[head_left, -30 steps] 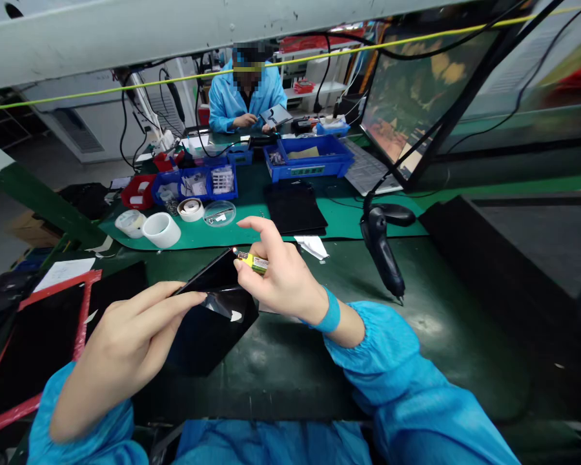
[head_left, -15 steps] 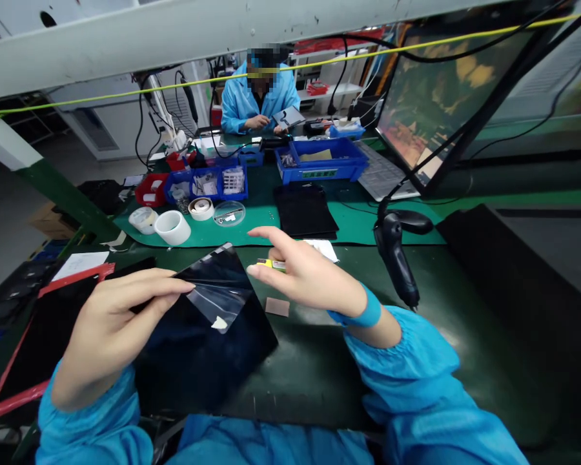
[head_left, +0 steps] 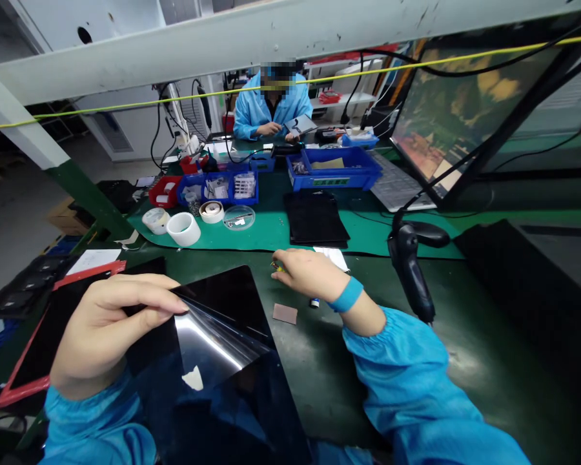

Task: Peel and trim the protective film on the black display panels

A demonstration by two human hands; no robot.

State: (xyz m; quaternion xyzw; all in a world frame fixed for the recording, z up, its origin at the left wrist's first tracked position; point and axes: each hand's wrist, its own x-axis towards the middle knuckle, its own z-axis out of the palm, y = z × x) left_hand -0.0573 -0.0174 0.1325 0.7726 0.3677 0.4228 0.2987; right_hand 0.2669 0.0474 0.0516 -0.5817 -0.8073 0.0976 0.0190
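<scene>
My left hand [head_left: 121, 323] pinches the edge of a clear protective film [head_left: 213, 342] between thumb and fingers. The film is partly lifted and creased over a glossy black screen panel [head_left: 227, 284], and a torn white tab [head_left: 192, 378] sticks to it. Whether the fingers also grip the panel, I cannot tell. My right hand [head_left: 310, 274] hovers beyond the panel's right side, its fingers closed around a small yellow object [head_left: 279, 267] mostly hidden by them. Under that wrist shows a blue-and-white end of something [head_left: 314, 303]. A small brownish rectangle [head_left: 285, 314] lies nearby on the bench.
Behind are tape rolls [head_left: 183, 229], a round clear dish [head_left: 239, 218], blue parts bins [head_left: 230, 187] and black sheets [head_left: 315, 219]. A black handheld scanner [head_left: 411, 271] hangs at right. Red-edged panels [head_left: 68, 323] lie left. A co-worker [head_left: 274, 106] sits opposite.
The panel has come closer and tilted, and the film shows more lifted with its white tab lower. My right hand's fingers have closed from spread apart. The view has shifted slightly.
</scene>
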